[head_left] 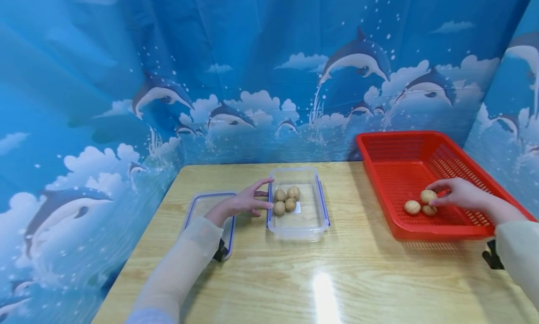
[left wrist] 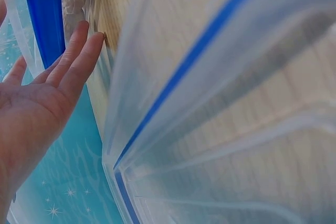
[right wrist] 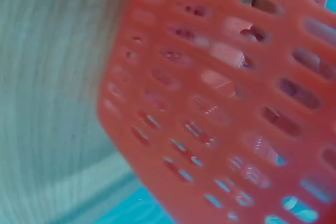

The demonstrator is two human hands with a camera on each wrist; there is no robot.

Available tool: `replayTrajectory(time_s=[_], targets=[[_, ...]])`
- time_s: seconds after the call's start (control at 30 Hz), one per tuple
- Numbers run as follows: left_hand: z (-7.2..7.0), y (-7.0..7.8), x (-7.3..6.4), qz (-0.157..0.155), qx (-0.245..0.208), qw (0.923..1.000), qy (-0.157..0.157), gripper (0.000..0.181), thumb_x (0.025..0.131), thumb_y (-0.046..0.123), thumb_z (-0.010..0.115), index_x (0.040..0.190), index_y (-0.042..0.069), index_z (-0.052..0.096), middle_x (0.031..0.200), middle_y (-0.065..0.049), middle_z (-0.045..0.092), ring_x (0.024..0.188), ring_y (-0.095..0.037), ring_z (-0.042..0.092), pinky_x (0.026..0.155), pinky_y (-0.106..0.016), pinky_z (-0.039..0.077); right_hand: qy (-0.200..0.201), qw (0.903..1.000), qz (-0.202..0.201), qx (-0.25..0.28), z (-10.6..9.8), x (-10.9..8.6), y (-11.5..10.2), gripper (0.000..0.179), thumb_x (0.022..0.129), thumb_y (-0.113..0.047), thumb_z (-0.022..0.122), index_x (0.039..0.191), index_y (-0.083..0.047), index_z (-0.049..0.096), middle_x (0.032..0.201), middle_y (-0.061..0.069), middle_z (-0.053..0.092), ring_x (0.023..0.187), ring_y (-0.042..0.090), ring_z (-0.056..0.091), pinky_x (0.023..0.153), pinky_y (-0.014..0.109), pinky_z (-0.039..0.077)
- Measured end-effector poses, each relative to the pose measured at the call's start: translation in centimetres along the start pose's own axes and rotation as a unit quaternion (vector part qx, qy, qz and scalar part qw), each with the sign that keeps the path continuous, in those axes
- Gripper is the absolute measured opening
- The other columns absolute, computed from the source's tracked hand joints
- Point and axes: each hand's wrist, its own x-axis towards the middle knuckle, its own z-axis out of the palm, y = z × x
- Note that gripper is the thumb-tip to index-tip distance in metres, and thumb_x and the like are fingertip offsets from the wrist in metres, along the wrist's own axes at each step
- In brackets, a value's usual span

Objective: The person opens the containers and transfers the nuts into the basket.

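My right hand point(head_left: 458, 194) reaches into the red basket point(head_left: 417, 231) and pinches a walnut point(head_left: 428, 196) between thumb and fingers. Two more walnuts point(head_left: 412, 207) lie on the basket floor just below it. At the clear plastic container point(head_left: 309, 230) with blue side clips, my left hand point(head_left: 248, 200) touches the left rim, its fingers loosely extended. Several walnuts point(head_left: 291, 204) sit together in the left part of that container. The left wrist view shows the left fingers point(left wrist: 79, 66) against the container's side. From the right wrist, only the basket's slotted wall point(right wrist: 220, 103) shows; the hand is hidden there.
A clear lid with a blue seal point(head_left: 230, 235) lies on the wooden table point(head_left: 269, 282), under and beside my left forearm. The basket stands at the right back. Dolphin-printed curtains point(head_left: 261, 81) enclose the table's back and sides.
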Motion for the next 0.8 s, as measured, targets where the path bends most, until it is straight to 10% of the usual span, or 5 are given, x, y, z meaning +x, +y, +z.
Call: replayTrajectory(time_s=[0.8], targets=[[0.1, 0.0, -0.1, 0.002, 0.002, 1.0000, -0.002, 0.080, 0.092, 0.019, 0.069, 0.154, 0.031, 0.020, 0.154, -0.024, 0.024, 0.134, -0.038, 0.037, 0.082, -0.043, 0.055, -0.033, 0.9993, -0.004, 0.018, 0.7, 0.7, -0.9, 0.048, 0.087, -0.022, 0.074, 0.120, 0.010, 0.061, 0.114, 0.024, 0.063, 0.102, 0.038, 0.056, 0.076, 0.039, 0.051]])
